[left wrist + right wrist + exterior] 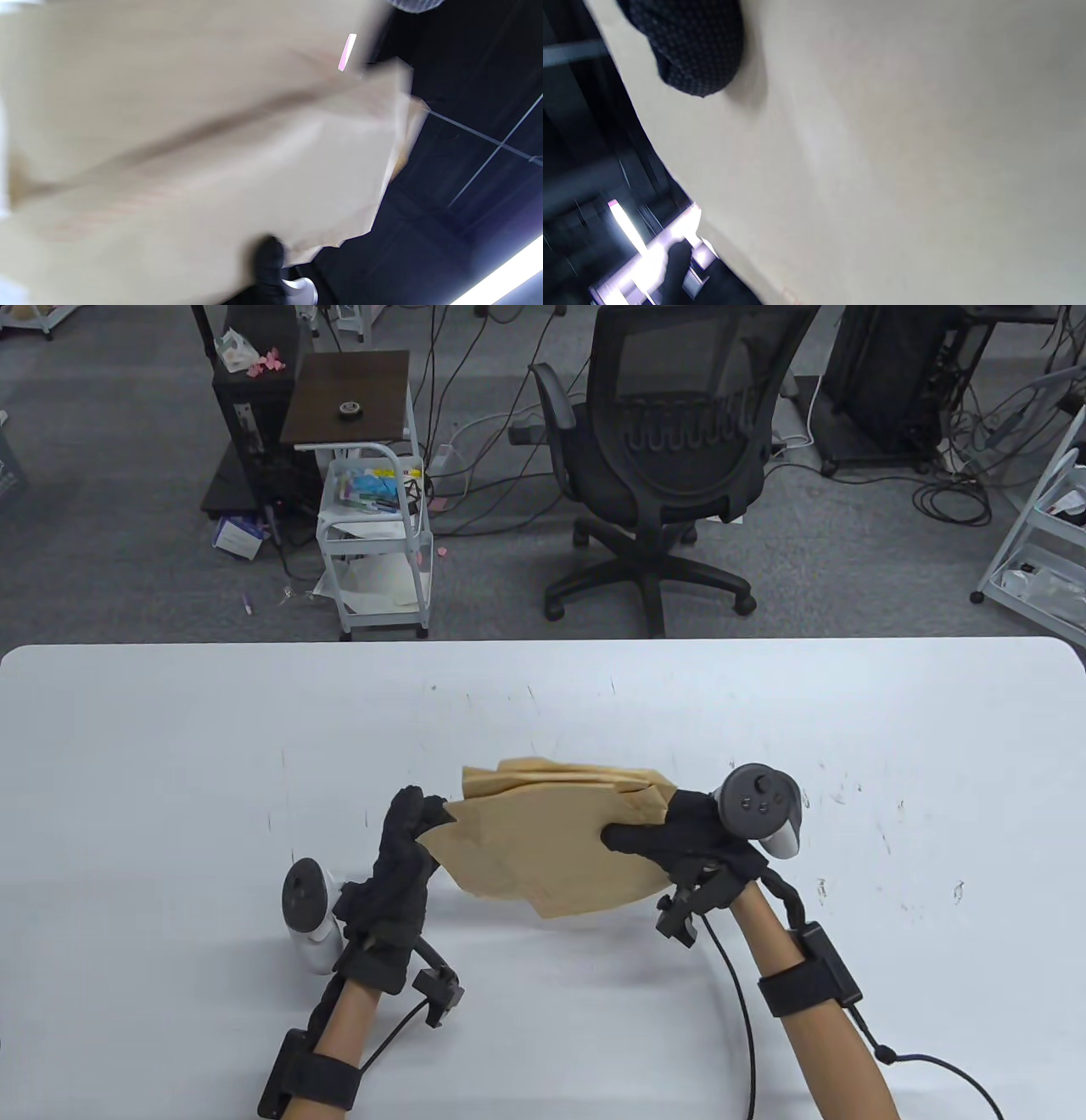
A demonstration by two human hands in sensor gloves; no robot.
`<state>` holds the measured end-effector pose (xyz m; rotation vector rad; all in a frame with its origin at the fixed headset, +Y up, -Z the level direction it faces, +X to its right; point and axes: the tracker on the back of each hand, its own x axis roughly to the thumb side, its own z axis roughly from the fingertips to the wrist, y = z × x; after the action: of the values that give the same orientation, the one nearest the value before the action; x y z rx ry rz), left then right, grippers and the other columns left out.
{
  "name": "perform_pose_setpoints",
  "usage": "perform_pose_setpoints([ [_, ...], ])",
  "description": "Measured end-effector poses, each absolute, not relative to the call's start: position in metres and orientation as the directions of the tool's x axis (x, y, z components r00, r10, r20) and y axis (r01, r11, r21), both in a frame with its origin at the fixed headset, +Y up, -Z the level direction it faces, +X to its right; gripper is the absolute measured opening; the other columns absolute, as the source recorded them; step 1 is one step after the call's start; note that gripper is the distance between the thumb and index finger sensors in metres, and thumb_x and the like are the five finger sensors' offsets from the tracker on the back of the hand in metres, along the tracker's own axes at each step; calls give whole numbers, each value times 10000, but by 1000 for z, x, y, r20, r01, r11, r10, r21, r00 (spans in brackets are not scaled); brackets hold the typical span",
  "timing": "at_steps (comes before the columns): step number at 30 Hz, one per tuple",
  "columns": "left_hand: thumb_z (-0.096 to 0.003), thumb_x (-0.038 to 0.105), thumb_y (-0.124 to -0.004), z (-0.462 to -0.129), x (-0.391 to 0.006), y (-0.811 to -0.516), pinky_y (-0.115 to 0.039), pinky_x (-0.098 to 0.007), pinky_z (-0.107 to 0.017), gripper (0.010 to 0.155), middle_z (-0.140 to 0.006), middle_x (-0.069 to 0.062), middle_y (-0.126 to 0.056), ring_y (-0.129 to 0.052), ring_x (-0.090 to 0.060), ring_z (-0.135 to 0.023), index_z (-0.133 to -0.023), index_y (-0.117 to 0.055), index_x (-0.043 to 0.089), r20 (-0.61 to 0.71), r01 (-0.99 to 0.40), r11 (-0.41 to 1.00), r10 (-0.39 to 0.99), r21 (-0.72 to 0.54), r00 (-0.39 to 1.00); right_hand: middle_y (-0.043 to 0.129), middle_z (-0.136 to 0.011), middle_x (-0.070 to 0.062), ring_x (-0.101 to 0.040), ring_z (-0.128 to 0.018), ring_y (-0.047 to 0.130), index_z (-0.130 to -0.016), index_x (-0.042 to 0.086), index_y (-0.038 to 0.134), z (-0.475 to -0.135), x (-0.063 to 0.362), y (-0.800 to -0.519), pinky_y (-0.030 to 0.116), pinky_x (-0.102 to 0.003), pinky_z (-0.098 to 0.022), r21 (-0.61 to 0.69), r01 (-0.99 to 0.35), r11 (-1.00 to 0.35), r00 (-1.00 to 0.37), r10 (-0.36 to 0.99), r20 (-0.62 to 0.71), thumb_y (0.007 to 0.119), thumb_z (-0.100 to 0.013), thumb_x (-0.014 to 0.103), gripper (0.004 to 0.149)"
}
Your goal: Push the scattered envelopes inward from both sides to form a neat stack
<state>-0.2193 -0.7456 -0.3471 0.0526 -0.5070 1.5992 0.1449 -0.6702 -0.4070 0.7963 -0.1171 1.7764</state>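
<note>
- The tan envelopes (551,848) sit bunched between the two hands, held tilted over the white table (170,746).
- The left hand (403,857) grips their left edge, fingers curled round it.
- The right hand (687,836) pinches the right edge, thumb on the front face.
- The envelope edges are fanned unevenly at the top, not flush.
- Both wrist views are blurred and mostly filled by envelope paper.

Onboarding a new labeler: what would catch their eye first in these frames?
The bunch of tan envelopes at the table's middle front, gripped between both gloved hands, left hand at its left edge, right hand at its right. Then the black office chair on the floor behind the table.
</note>
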Motion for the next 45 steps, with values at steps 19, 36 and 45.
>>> perform_pose_setpoints([
  [19,-535,322,-683,-344,-215,-732,-675,-610,-689,455,-896,-35,-857,-888,-343,-803,-990,-668,307,414,-955,255,894,-152,173,1020,-686,-45,-430,-776,869,-817,190,872,-385,123,-644,465,-773,-645,90,-343,-935,-648,305,698,826,-432,449,466],
  [36,-500,376,-752,-334,-215,-711,-783,-521,-572,602,-849,-52,-856,-928,-324,-714,-1051,-578,208,400,-726,675,634,132,662,1018,-748,-68,-355,-684,967,-901,148,812,-388,132,-640,612,-700,-634,232,-396,-888,-566,435,700,839,-447,343,495],
  [45,-474,293,-700,-313,-195,-683,-752,-526,-634,644,-786,6,-855,-919,-251,-683,-1077,-489,209,471,-207,880,-21,427,882,986,-804,-116,-402,-734,929,-936,101,774,-390,112,-657,581,-732,-633,329,-315,-890,-565,455,688,853,-442,303,539],
])
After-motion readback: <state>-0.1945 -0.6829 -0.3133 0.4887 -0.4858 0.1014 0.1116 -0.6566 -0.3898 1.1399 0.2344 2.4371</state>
